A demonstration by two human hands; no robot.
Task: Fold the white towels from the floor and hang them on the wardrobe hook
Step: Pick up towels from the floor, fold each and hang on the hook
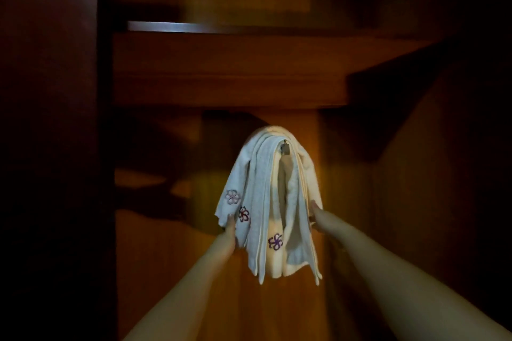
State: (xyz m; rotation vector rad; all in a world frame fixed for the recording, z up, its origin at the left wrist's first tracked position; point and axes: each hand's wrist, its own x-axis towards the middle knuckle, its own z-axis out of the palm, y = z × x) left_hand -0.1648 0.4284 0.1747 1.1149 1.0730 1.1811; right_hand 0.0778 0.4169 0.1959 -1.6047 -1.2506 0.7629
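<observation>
Head view: white towels (273,202) draped in folded layers over the wardrobe hook (285,148), hook tip at twelve o'clock of the bundle. Likely risks: thick bundle on a small hook, sliding off if tugged unevenly; layers at six o'clock splaying apart. Left hand (229,230) at eight o'clock, fingers hidden behind the edge, grip impossible to tell. Right hand (318,216) at three o'clock, fingers tucked behind the cloth, grip also unclear. Both arms outstretched.

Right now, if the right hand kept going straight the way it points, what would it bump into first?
The right hand already touches the hanging towels at their right edge. Going straight on, it would probably push deeper into them, then meet the wardrobe's back panel; depth is unclear.
</observation>
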